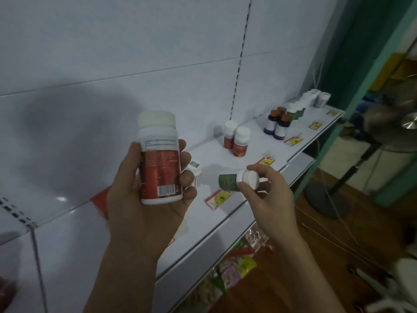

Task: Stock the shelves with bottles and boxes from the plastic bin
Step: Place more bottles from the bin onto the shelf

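Small bottle (195,171) mostly hidden behind left hand (144,199), packets (239,265) on lower shelf at five o'clock blurred, label print unreadable.

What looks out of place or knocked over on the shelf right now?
Nothing stands out. The bottles on the shelf stand upright in groups. The only tilted one is the green bottle, held on its side in the right hand; the left hand holds the red bottle upright.
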`<action>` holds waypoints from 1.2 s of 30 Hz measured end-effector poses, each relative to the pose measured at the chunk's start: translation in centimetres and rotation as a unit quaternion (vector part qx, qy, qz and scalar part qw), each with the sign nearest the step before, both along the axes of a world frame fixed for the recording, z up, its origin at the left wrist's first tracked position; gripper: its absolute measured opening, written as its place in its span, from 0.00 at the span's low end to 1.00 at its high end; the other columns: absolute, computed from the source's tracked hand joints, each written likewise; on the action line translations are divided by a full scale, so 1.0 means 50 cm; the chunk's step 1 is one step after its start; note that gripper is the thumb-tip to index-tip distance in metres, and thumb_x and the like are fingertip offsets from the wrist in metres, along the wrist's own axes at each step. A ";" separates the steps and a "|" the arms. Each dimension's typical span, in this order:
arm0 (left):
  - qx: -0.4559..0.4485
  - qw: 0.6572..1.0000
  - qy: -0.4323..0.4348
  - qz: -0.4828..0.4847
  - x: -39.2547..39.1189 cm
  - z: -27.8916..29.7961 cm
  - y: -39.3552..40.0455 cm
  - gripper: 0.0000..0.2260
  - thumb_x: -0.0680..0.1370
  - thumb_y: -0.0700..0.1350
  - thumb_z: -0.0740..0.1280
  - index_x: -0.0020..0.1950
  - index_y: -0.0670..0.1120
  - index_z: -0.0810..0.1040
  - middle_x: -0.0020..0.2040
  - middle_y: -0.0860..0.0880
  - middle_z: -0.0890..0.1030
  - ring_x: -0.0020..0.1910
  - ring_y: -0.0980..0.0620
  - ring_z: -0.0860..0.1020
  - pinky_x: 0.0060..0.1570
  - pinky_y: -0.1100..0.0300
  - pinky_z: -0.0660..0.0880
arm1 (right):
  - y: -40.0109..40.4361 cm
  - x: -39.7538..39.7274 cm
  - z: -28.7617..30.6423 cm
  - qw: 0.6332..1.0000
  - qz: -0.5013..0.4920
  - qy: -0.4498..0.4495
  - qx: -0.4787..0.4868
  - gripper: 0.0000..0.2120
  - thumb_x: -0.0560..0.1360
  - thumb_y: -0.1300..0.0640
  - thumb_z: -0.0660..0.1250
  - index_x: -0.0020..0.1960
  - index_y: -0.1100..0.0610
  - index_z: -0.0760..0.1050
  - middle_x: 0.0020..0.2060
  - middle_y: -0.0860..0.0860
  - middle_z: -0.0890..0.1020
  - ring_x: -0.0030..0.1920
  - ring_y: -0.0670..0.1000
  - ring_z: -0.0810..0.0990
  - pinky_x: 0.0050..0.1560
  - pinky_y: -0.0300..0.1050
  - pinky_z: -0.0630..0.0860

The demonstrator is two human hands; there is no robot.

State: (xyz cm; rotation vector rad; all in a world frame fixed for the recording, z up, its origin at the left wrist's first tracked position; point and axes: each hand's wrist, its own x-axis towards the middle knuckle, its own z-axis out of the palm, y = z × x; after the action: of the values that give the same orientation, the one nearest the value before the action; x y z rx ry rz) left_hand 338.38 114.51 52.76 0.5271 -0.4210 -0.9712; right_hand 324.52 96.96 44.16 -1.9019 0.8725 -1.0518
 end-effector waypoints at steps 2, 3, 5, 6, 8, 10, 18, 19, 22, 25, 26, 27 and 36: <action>-0.003 1.000 -0.004 -0.010 -0.024 -0.003 -0.071 0.28 0.77 0.60 0.62 0.67 0.40 0.74 0.48 0.46 0.79 0.35 0.52 0.75 0.34 0.61 0.75 | -0.064 -0.026 -0.005 1.000 -0.005 -0.003 0.001 0.17 0.75 0.56 0.75 0.61 0.47 0.77 0.58 0.45 0.78 0.48 0.45 0.80 0.47 0.45 0.83; -0.002 1.000 -0.006 -0.014 -0.039 -0.005 -0.113 0.28 0.77 0.60 0.62 0.67 0.40 0.74 0.48 0.46 0.79 0.35 0.52 0.75 0.34 0.61 0.75 | -0.102 -0.042 -0.007 1.000 -0.006 -0.004 0.001 0.17 0.75 0.56 0.75 0.61 0.47 0.77 0.58 0.45 0.78 0.49 0.45 0.80 0.48 0.45 0.83; -0.005 0.999 -0.011 -0.030 -0.073 -0.008 -0.203 0.28 0.78 0.60 0.61 0.67 0.40 0.74 0.48 0.46 0.79 0.35 0.53 0.76 0.34 0.61 0.76 | -0.184 -0.081 -0.007 1.000 -0.015 -0.001 0.002 0.17 0.75 0.56 0.75 0.62 0.46 0.76 0.58 0.44 0.77 0.51 0.45 0.80 0.48 0.45 0.83; -0.005 0.999 -0.012 -0.041 -0.092 -0.008 -0.251 0.28 0.78 0.60 0.60 0.67 0.40 0.73 0.48 0.46 0.78 0.36 0.53 0.76 0.35 0.61 0.76 | -0.226 -0.102 -0.005 1.000 -0.019 -0.001 0.001 0.17 0.75 0.55 0.75 0.61 0.46 0.76 0.58 0.44 0.77 0.51 0.44 0.80 0.48 0.44 0.83; -0.005 0.998 -0.012 -0.065 -0.132 -0.007 -0.348 0.27 0.79 0.60 0.60 0.67 0.40 0.73 0.48 0.46 0.78 0.36 0.52 0.76 0.35 0.61 0.76 | -0.310 -0.144 0.003 1.000 -0.029 0.001 -0.002 0.16 0.75 0.55 0.75 0.60 0.44 0.76 0.57 0.45 0.77 0.51 0.44 0.80 0.47 0.40 0.82; -0.001 0.997 -0.009 -0.082 -0.172 -0.003 -0.440 0.27 0.79 0.60 0.59 0.66 0.40 0.73 0.48 0.45 0.78 0.36 0.51 0.76 0.35 0.60 0.76 | -0.388 -0.185 0.013 0.999 -0.044 0.014 -0.008 0.17 0.75 0.53 0.75 0.60 0.43 0.75 0.57 0.45 0.77 0.51 0.44 0.79 0.45 0.37 0.81; -0.002 0.994 -0.014 -0.109 -0.266 0.007 -0.720 0.30 0.79 0.59 0.59 0.73 0.40 0.70 0.47 0.45 0.79 0.35 0.52 0.77 0.34 0.60 0.76 | -0.649 -0.301 0.005 0.998 -0.057 0.019 0.001 0.18 0.75 0.52 0.75 0.61 0.40 0.75 0.57 0.42 0.75 0.52 0.47 0.79 0.42 0.48 0.85; 0.000 0.994 -0.018 -0.111 -0.266 0.007 -0.748 0.28 0.79 0.59 0.59 0.71 0.40 0.72 0.47 0.45 0.79 0.35 0.52 0.77 0.34 0.60 0.76 | -0.676 -0.305 0.003 0.998 -0.058 0.017 0.004 0.18 0.75 0.52 0.75 0.61 0.40 0.75 0.57 0.42 0.75 0.53 0.46 0.79 0.42 0.48 0.85; 0.010 0.995 -0.025 -0.099 -0.255 0.002 -0.833 0.26 0.78 0.59 0.60 0.65 0.40 0.75 0.47 0.45 0.79 0.35 0.51 0.76 0.35 0.60 0.76 | -0.756 -0.308 0.000 0.998 -0.064 0.020 -0.008 0.17 0.75 0.54 0.75 0.62 0.44 0.76 0.57 0.44 0.76 0.53 0.40 0.77 0.44 0.40 0.83; 0.010 0.995 -0.022 -0.094 -0.230 -0.006 -0.921 0.26 0.77 0.60 0.62 0.65 0.40 0.75 0.49 0.45 0.78 0.36 0.51 0.76 0.35 0.60 0.76 | -0.846 -0.295 -0.004 0.997 -0.066 0.032 -0.027 0.16 0.76 0.54 0.74 0.61 0.46 0.76 0.57 0.46 0.78 0.52 0.38 0.77 0.44 0.30 0.78; 0.009 0.995 -0.023 -0.095 -0.220 -0.008 -0.951 0.27 0.77 0.60 0.63 0.65 0.40 0.75 0.49 0.45 0.78 0.37 0.51 0.76 0.36 0.60 0.76 | -0.878 -0.288 -0.004 0.997 -0.066 0.035 -0.028 0.16 0.76 0.54 0.74 0.61 0.46 0.76 0.56 0.46 0.78 0.52 0.38 0.77 0.44 0.30 0.77; 0.008 0.995 -0.025 -0.094 -0.211 -0.010 -0.980 0.27 0.77 0.60 0.62 0.66 0.41 0.74 0.50 0.45 0.78 0.37 0.52 0.76 0.36 0.61 0.76 | -0.911 -0.281 -0.004 0.997 -0.065 0.036 -0.028 0.16 0.76 0.54 0.74 0.61 0.45 0.76 0.56 0.46 0.78 0.52 0.39 0.77 0.45 0.31 0.78; 0.012 0.998 -0.038 -0.053 -0.151 0.020 -1.182 0.28 0.78 0.60 0.60 0.68 0.40 0.73 0.49 0.46 0.79 0.36 0.53 0.77 0.37 0.61 0.76 | -1.174 -0.200 0.015 0.996 -0.021 0.075 -0.049 0.17 0.75 0.54 0.75 0.61 0.44 0.77 0.53 0.46 0.79 0.44 0.43 0.78 0.45 0.40 0.77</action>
State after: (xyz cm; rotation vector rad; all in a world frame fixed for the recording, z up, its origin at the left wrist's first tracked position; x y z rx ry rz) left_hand 330.84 55.39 53.76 0.5695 -0.5090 -1.0625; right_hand 314.50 38.25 44.93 -2.0728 0.9650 -1.0026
